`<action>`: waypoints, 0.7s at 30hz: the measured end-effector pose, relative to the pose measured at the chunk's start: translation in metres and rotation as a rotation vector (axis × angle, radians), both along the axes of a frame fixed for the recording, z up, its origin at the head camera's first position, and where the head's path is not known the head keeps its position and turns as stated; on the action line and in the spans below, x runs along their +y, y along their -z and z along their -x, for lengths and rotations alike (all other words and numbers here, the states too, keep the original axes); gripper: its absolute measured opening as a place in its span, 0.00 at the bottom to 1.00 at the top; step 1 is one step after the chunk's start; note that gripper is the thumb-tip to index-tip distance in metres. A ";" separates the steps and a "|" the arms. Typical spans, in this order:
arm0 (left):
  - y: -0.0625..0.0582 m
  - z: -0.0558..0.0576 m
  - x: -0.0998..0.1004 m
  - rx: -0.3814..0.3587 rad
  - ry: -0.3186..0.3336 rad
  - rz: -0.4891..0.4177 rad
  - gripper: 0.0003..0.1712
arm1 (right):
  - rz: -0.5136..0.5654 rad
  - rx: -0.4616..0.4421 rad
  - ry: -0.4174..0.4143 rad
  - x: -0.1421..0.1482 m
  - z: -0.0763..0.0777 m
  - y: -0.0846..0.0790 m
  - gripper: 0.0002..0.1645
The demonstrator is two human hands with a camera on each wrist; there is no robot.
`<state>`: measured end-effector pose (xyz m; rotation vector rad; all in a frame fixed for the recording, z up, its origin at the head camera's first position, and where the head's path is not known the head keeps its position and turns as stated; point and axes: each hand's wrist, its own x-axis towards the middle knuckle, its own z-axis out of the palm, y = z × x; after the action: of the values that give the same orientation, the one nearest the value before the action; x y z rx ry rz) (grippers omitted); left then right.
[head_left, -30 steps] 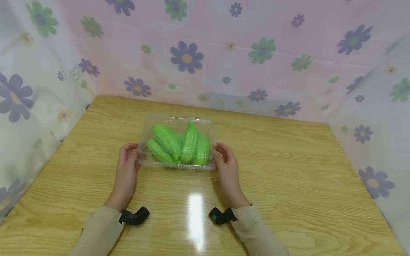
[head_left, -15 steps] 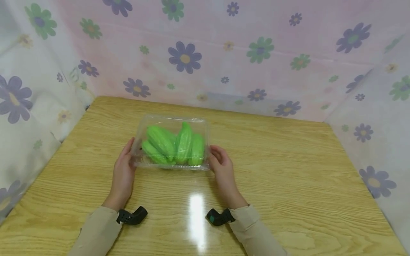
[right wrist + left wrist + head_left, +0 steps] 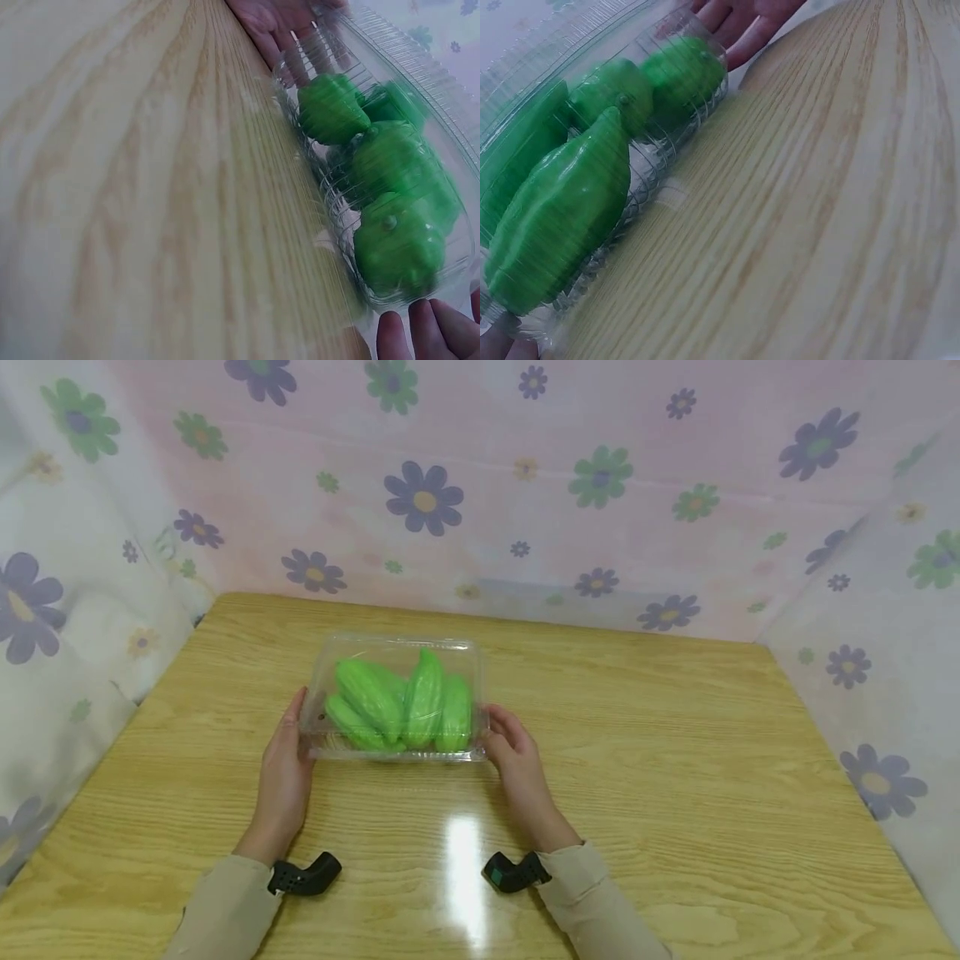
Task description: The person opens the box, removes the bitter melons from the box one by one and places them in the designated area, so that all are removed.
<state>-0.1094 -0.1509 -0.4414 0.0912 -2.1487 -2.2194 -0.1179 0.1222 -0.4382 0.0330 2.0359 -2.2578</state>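
Note:
A clear plastic clamshell box (image 3: 450, 756) lies toward the left of the wooden table, its lid shut. Inside are several bright green, ribbed, fruit-like pieces (image 3: 423, 702) with pointed ends; their exact kind I cannot tell. My left hand (image 3: 285, 777) holds the box's left end, with its fingers along the side. My right hand (image 3: 521, 768) holds the opposite end with bent fingers. In the left wrist view the green pieces (image 3: 562, 214) show through the wall. The right wrist view shows fingertips (image 3: 427, 322) against the near end. Whether the base touches the table is unclear.
The wood-grain table (image 3: 675, 777) extends well to the right of the box. Flowered cloth (image 3: 480, 485) hangs behind it and along both sides. Each wrist carries a black curved mount (image 3: 307, 874), and a bright light reflection (image 3: 465, 877) falls on the near tabletop.
The box has shifted a little to the left, with both hands moving along. My left fingers, bent at the rim earlier, now lie straighter along its side. The head view has tilted slightly.

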 end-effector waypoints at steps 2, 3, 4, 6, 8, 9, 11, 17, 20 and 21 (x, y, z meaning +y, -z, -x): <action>0.000 0.000 0.000 0.007 0.010 -0.055 0.29 | 0.000 0.001 -0.009 0.000 0.001 -0.001 0.21; 0.000 0.000 0.000 0.008 0.011 -0.073 0.29 | 0.004 -0.004 -0.018 0.000 0.001 -0.001 0.21; 0.000 0.000 0.000 0.004 0.007 -0.080 0.28 | 0.006 -0.009 -0.025 0.001 0.001 -0.001 0.21; 0.001 -0.001 0.000 0.001 -0.004 -0.071 0.28 | 0.010 -0.017 -0.044 0.001 0.001 -0.001 0.21; 0.001 -0.002 0.000 0.001 -0.005 -0.084 0.28 | 0.007 -0.021 -0.057 0.002 0.000 -0.001 0.20; 0.001 -0.001 0.000 0.004 -0.007 -0.074 0.28 | 0.006 -0.021 -0.063 0.003 0.000 0.000 0.20; 0.000 0.000 0.000 0.016 -0.006 -0.082 0.28 | 0.004 -0.007 -0.070 0.003 0.001 -0.001 0.19; 0.001 0.001 0.000 0.048 -0.005 -0.187 0.28 | 0.028 0.016 -0.154 0.005 0.002 0.001 0.23; 0.001 0.001 0.000 0.052 0.001 -0.226 0.27 | -0.021 -0.005 -0.246 0.006 0.002 -0.003 0.33; 0.002 0.000 0.000 0.051 0.000 -0.233 0.27 | -0.049 -0.010 -0.280 0.006 0.001 -0.006 0.37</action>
<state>-0.1098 -0.1509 -0.4429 0.0426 -1.8571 -2.4349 -0.1189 0.1284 -0.4326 -0.2224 1.9507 -2.0345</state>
